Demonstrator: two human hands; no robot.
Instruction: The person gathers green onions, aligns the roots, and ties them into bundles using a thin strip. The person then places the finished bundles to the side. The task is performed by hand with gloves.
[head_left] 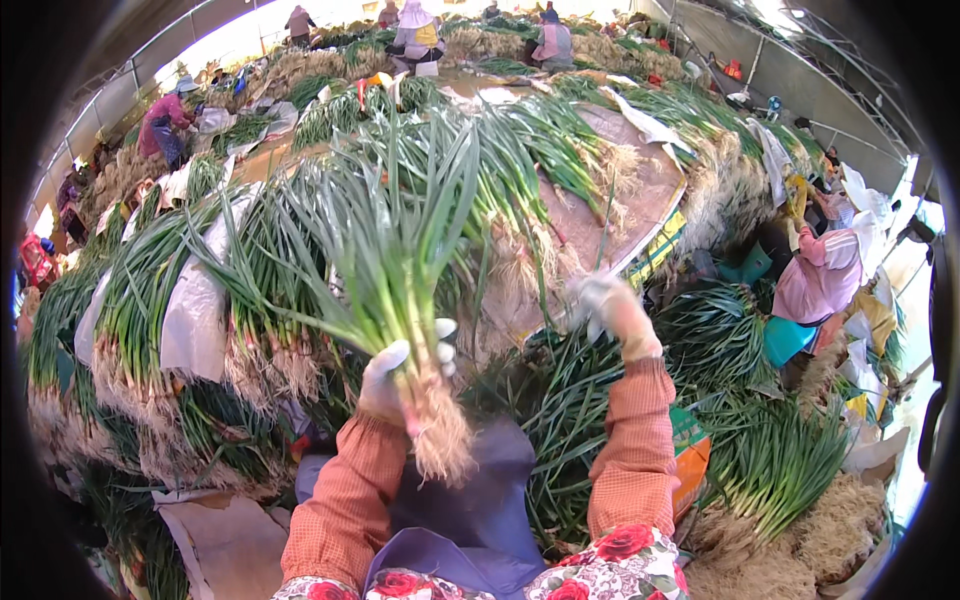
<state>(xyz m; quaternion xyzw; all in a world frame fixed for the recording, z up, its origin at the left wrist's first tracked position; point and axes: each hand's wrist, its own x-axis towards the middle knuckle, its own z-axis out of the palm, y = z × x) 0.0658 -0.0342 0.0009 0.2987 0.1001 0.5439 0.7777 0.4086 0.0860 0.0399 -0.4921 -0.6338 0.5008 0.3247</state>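
Watched from my remote post: the left hand [383, 382], gloved in white, was wrapped around a bunch of green onions [412, 318] low on the stems, just above the roots. The bunch stood up in front of the wearer, leaves fanned high, roots hanging over the dark purple apron [490, 462]. The right hand [607, 306] was well apart from it, off to the right near the edge of a pinkish-brown sheet [645, 190]; motion blur there was heavy, so I could not tell whether its fingers were spread or closed, or on anything. My worry was the low hold: the long leaves put most of the spread above the fist, so a slack grip could let the bunch splay or tip. Outer leaves overlapped those of the row behind in my view, and if they were truly tangled, a quick pull could bend or tear them. The roots looked dry and stringy, and I judged that a knock could shed bits onto the apron. Counts: two hands, two orange sleeves [630, 450], one bunch held, one apron. At lower right I noted one root-on pile [780, 465]; the row at left [135, 310] overlapped too much for a bunch count. Of co-workers, I logged one in pink at right [822, 272], one in pink at left [163, 128], and at least three farther back.
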